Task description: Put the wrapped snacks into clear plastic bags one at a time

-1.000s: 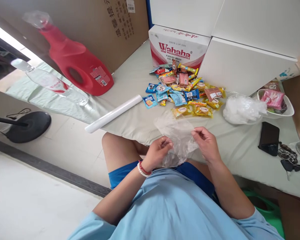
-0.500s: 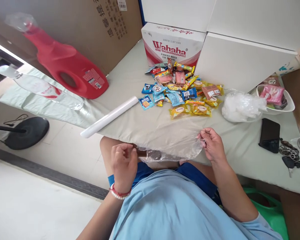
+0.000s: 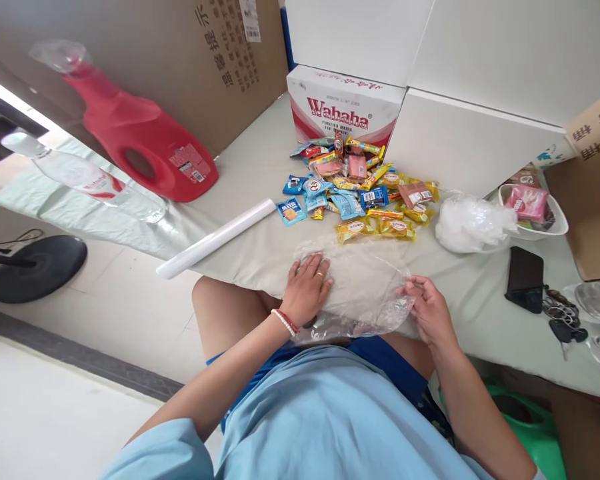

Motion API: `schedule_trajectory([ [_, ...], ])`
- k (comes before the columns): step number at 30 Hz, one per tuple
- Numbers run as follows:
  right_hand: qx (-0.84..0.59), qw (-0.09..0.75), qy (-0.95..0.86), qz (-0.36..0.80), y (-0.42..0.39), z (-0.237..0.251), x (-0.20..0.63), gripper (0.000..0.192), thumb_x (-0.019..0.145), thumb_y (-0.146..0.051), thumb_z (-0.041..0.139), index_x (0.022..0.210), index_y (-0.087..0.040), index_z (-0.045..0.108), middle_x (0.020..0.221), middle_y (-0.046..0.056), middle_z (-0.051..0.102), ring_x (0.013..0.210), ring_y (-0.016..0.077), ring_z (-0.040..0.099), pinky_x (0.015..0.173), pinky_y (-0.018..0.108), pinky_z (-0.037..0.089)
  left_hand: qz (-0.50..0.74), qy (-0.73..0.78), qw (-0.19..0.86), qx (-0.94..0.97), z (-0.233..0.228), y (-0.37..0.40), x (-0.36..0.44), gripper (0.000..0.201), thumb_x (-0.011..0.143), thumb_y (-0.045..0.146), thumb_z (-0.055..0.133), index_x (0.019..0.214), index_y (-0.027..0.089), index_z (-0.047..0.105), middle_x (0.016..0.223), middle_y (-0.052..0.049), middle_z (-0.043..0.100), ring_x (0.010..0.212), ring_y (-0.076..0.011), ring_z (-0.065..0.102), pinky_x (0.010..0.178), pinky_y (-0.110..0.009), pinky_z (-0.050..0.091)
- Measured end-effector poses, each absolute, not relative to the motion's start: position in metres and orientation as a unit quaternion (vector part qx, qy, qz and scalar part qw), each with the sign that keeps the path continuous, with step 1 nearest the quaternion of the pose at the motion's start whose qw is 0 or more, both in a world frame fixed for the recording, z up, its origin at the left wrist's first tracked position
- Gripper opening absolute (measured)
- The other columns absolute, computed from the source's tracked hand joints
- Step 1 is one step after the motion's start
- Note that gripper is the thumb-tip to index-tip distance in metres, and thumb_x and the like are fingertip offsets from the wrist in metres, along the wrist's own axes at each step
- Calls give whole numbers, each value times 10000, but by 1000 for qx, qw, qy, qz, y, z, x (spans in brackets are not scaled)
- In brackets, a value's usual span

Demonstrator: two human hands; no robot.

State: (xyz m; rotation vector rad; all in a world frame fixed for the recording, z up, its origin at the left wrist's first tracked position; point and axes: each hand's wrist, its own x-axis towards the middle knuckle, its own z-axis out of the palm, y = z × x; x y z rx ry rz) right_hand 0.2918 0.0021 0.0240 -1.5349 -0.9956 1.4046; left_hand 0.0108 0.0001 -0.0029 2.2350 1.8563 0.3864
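Half a second ago the left hand (image 3: 307, 288) hung closed over the lap; now it lies flat, fingers spread, pressing the clear plastic bag (image 3: 363, 287) onto the near edge of the table (image 3: 260, 167). Its right-hand counterpart, the right hand (image 3: 429, 309), pinches the bag's right edge between thumb and fingertips. So the bag appears laid out and partly smoothed, yet it looks empty: the pile of snack packets (image 3: 363, 190) sits untouched just beyond it, toward the far side. A roll of film (image 3: 215, 238) lies to the left, a crumpled heap of bags (image 3: 473, 223) to the right.
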Motion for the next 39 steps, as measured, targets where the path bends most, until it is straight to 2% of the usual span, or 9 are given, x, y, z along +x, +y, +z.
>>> schedule_trajectory([
  [4,-554,311,-344,692,-14,36,296,726,713,-659,823,1247,-246,553,934,56,766,436,38,262,426,203,152,122,603,89,783,-10,0,9,523,1062,394,364,1545,226,474,1668,-127,371,1552,-313,331,1260,-600,148],
  [8,-552,249,-344,718,-22,39,307,622,635,-531,928,1092,-207,659,722,0,701,438,33,262,424,188,134,107,602,87,787,-7,6,-1,533,1072,399,318,1562,238,455,1674,-112,359,1546,-302,346,1259,-615,128],
  [12,-570,240,-326,715,-31,37,331,529,661,-553,912,972,-179,704,706,-8,651,433,18,247,414,184,132,94,601,84,789,-7,14,-19,551,1074,406,296,1578,225,429,1676,-116,351,1544,-295,351,1258,-616,130],
  [16,-583,288,-307,695,-37,42,332,615,737,-641,830,1161,-216,697,1068,94,738,453,21,289,389,190,153,102,594,82,793,-9,16,-27,561,1073,418,292,1593,239,404,1684,-108,333,1555,-286,332,1269,-605,99],
  [19,-585,263,-337,689,-39,43,315,723,697,-612,868,1275,-241,643,1079,95,758,504,66,455,425,198,314,105,594,83,793,-9,16,-27,570,1070,419,294,1603,240,388,1684,-113,332,1556,-293,332,1268,-615,95],
  [23,-581,188,-409,678,-48,36,315,563,632,-583,900,1003,-201,717,801,27,728,746,194,663,702,323,535,102,589,80,797,-10,17,-32,559,1070,417,302,1594,254,406,1678,-113,344,1550,-293,344,1268,-606,97],
  [28,-612,131,-494,604,-47,38,356,490,714,-668,801,916,-224,754,760,30,701,738,212,644,707,343,521,110,573,84,808,-12,20,-40,567,1063,442,344,1593,252,405,1683,-113,330,1556,-301,331,1268,-617,89],
  [34,-638,266,-584,426,21,64,343,462,819,-658,705,966,-222,743,739,38,664,718,207,602,690,331,491,105,561,96,815,-13,34,-48,568,1069,445,326,1603,261,380,1670,-110,360,1548,-288,352,1273,-616,54],
  [39,-557,259,-735,287,116,57,265,342,934,-503,578,1039,-208,715,919,76,717,850,245,642,821,384,500,97,552,93,823,-12,42,-52,578,1071,460,334,1609,249,361,1672,-112,357,1553,-277,340,1275,-621,31],
])
